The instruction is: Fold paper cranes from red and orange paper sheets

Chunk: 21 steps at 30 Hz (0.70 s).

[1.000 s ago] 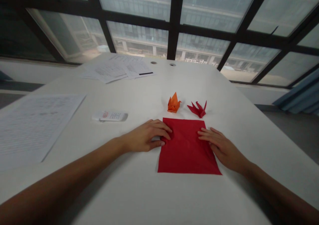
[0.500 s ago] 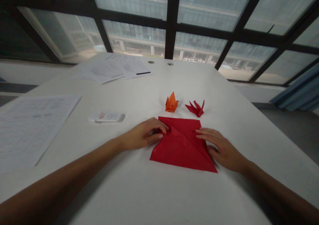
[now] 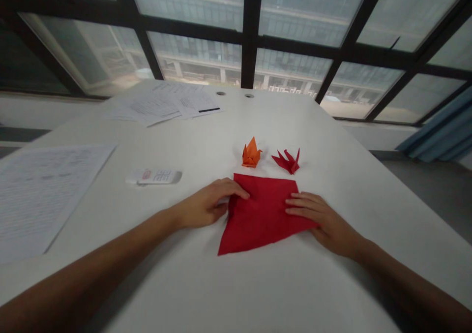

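A sheet of red paper [image 3: 262, 217] lies on the white table between my hands, its near right side lifted and bent. My left hand [image 3: 206, 204] grips its left edge, with a finger on top and the thumb at the side. At the right edge, my right hand [image 3: 326, 222] pinches the sheet, fingers on top and thumb hidden underneath. Just beyond the paper stand an orange origami crane [image 3: 251, 155] and a smaller red origami crane [image 3: 288, 161].
A white remote-like device with buttons [image 3: 158, 176] lies left of my left hand. Printed sheets [image 3: 55, 190] cover the table's left side, and more papers [image 3: 162, 103] lie at the back. Tall windows with dark frames [image 3: 251, 33] rise behind the table [image 3: 236, 293].
The near right corner of the red paper has come up toward my right hand, and the near left corner has shifted toward me. The whole view has moved slightly.
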Tool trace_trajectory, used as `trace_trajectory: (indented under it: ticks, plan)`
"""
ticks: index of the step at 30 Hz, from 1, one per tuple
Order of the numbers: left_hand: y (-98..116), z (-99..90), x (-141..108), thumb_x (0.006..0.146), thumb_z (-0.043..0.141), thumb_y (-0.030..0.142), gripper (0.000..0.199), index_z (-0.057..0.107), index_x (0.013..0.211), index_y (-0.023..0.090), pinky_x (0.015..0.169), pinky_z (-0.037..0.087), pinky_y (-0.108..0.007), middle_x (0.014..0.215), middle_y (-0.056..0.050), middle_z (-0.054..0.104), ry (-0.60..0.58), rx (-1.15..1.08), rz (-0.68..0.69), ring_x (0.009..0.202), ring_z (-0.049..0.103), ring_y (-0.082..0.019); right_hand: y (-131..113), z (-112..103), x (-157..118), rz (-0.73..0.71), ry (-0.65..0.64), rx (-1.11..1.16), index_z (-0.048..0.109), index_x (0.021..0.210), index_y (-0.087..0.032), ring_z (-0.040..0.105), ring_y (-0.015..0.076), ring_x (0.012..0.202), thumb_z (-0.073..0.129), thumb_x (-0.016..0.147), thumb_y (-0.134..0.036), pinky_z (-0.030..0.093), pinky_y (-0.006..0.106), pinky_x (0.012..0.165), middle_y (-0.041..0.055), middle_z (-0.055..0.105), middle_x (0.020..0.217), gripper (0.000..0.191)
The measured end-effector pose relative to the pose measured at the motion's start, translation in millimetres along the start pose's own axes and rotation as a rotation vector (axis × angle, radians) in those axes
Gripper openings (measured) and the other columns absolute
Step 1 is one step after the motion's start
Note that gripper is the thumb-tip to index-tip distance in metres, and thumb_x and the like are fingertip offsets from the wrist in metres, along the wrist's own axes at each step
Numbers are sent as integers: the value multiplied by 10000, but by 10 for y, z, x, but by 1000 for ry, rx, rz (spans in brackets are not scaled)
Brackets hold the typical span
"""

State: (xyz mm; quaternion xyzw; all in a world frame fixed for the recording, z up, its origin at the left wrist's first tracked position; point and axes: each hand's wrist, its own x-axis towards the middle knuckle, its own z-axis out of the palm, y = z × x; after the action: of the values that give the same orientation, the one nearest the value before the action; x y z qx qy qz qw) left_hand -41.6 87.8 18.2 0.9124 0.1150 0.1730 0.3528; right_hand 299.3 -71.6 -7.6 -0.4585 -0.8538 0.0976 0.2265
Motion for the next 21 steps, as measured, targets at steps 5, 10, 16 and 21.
trace_trajectory:
  ticks: [5,10,16,21]
  plan:
    - [34,17,-18,810,558,26,580,546,1348,242,1084,486,-395,1346,-86,613,26,93,12,1245,580,-232,2,43,-6,148,96,56,609,1376,-322,577,251,1361,475,1045,-234,438,531,1172,33,701,1366,368]
    - [46,32,5,859,648,154,357,604,1208,213,1082,480,-398,1284,-87,665,-3,135,48,1192,615,-230,-8,49,6,245,142,63,647,1315,-282,609,258,1320,426,1062,-288,474,510,1146,56,697,1360,336]
    - [75,50,56,1029,504,274,200,672,1110,202,1067,490,-369,1242,-87,695,-9,131,-21,1178,636,-217,-52,28,51,438,147,44,668,1172,-242,732,293,1068,415,1064,-385,576,489,964,85,777,1090,310]
    - [95,58,79,1051,458,355,294,700,1048,188,1066,509,-378,1240,-104,684,2,157,-111,1188,650,-239,-63,61,46,576,257,167,232,1606,-199,712,294,1158,509,1026,-378,565,478,990,71,797,1016,668]
